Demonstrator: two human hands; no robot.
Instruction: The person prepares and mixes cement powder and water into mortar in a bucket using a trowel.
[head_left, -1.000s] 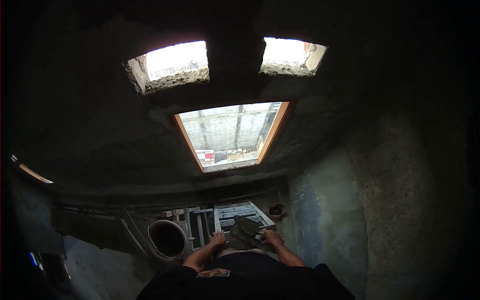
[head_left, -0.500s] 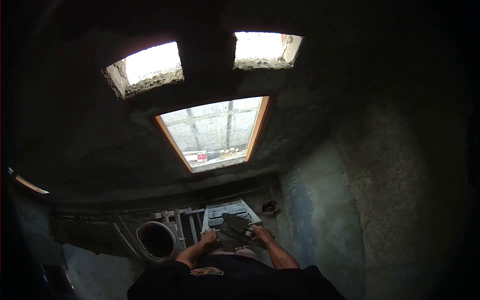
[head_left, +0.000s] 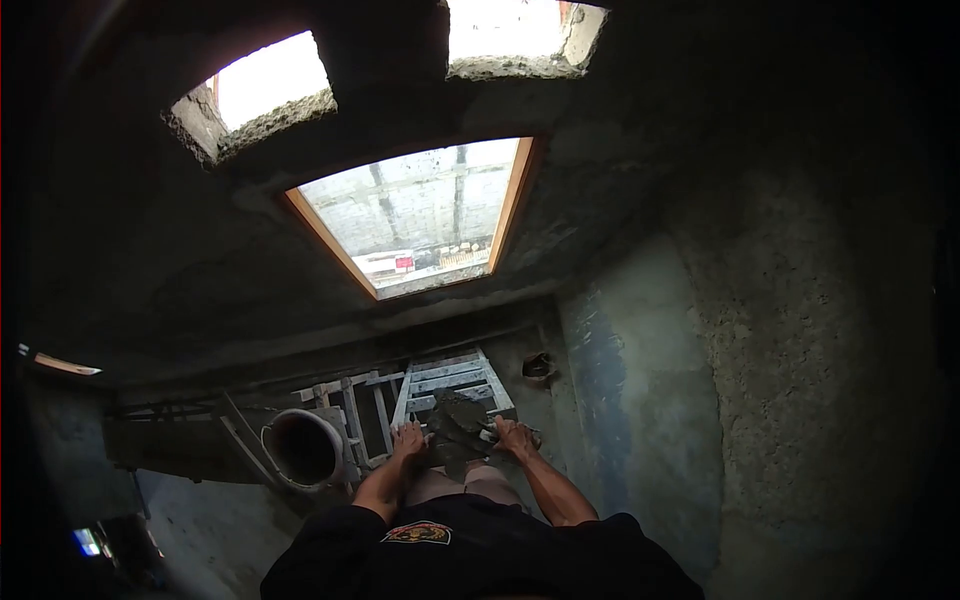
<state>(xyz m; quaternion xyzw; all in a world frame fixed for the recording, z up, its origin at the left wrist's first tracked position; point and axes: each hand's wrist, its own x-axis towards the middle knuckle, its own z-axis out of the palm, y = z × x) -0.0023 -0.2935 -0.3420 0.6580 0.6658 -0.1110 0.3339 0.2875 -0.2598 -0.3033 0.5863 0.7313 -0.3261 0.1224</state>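
Note:
A dark, lumpy mass of what looks like wet mortar (head_left: 460, 412) sits between my two hands, in front of my legs and over the foot of a pale ladder. My left hand (head_left: 409, 440) is at the left edge of this mass, its fingers curled over something dark. On the right side, my right hand (head_left: 516, 438) is closed around a tool with a small pale metal part showing by the fingers. Shadow hides the shape of what each hand grips.
A bucket (head_left: 303, 448) with a dark inside stands at the left, beside a wooden frame (head_left: 352, 418). The paint-splashed ladder (head_left: 443, 378) is ahead. A small round container (head_left: 538, 368) lies near the right wall (head_left: 650, 380). A wood-framed window (head_left: 513, 205) lights the dark wall.
My view has tipped downward, so window and bucket sit higher. Both hands are slightly higher in view, and the dark mass between them now shows a rounder, lumpier top.

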